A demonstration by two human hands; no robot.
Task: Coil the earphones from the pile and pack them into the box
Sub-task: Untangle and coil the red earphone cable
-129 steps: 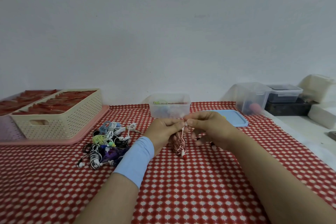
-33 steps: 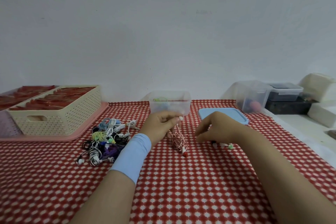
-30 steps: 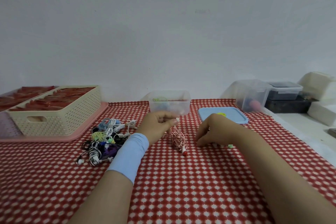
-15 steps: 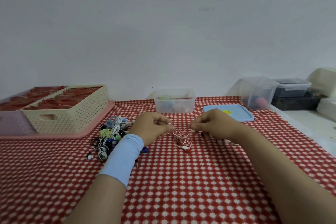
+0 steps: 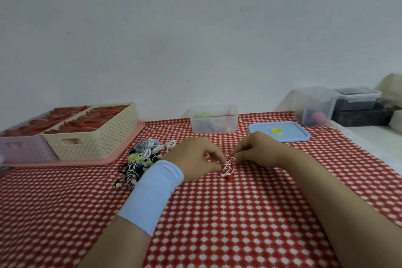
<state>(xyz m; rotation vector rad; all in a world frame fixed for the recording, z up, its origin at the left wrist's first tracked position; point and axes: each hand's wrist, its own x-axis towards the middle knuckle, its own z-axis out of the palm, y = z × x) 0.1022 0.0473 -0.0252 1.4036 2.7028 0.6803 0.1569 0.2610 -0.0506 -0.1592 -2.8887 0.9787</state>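
Your left hand and right hand each pinch the red-and-white earphones on the tablecloth; the box sits at twelve o'clock, the pile at nine; they look light and limp, so hold the gathered loops.

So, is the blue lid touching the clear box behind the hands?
Apart. The head view shows a strip of checked cloth between the blue lid and the clear box; the lid lies flat to the right of the box.
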